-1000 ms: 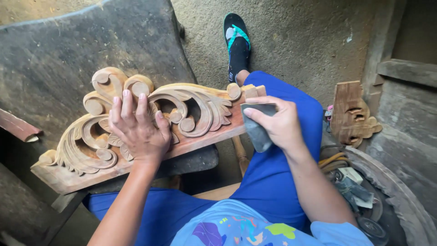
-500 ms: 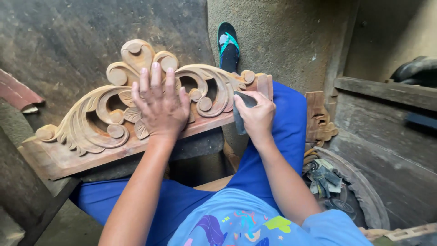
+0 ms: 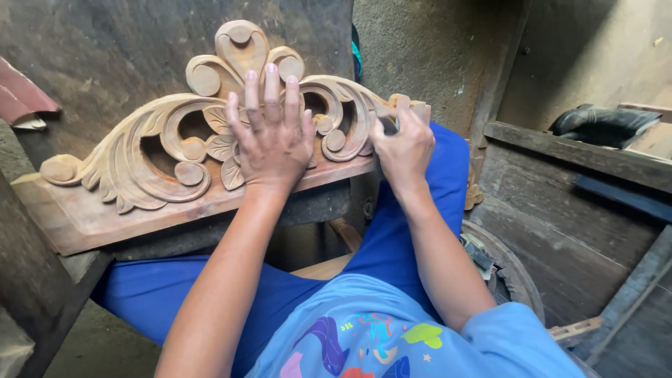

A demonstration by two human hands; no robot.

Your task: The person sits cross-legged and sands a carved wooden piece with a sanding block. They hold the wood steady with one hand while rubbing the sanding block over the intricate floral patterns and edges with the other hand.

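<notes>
Setting: a rough workshop corner, with a grey concrete floor [image 3: 420,49] beyond the carved wooden panel [image 3: 140,161] and dark weathered planks [image 3: 560,210] to its right.
Support: the carved wooden panel rests flat across the lap of a seated person in blue trousers [image 3: 420,210] and a light blue printed shirt [image 3: 392,336], over a dark slab [image 3: 91,63] that rises behind it.
Carved wooden panel: one piece, pale wood, with scrolls and leaves cut in relief above a plain reddish base strip; a rounded crest tops its middle.
Hands: two, both the person's own.
Left hand [image 3: 271,143]: one, laid palm down on the middle of the carved wooden panel, fingers spread wide and straight, pressing on the scrollwork and grasping nothing.
Right hand [image 3: 402,147]: one, at the right end of the carved wooden panel, fingers curled tight against the carving; whether it grips anything cannot be told.
Other objects: one red item [image 3: 24,98] at the far left of the carved wooden panel; one black rubbery object [image 3: 602,122] on the planks to its right; one round container [image 3: 511,273] of odds and ends below its right end.
</notes>
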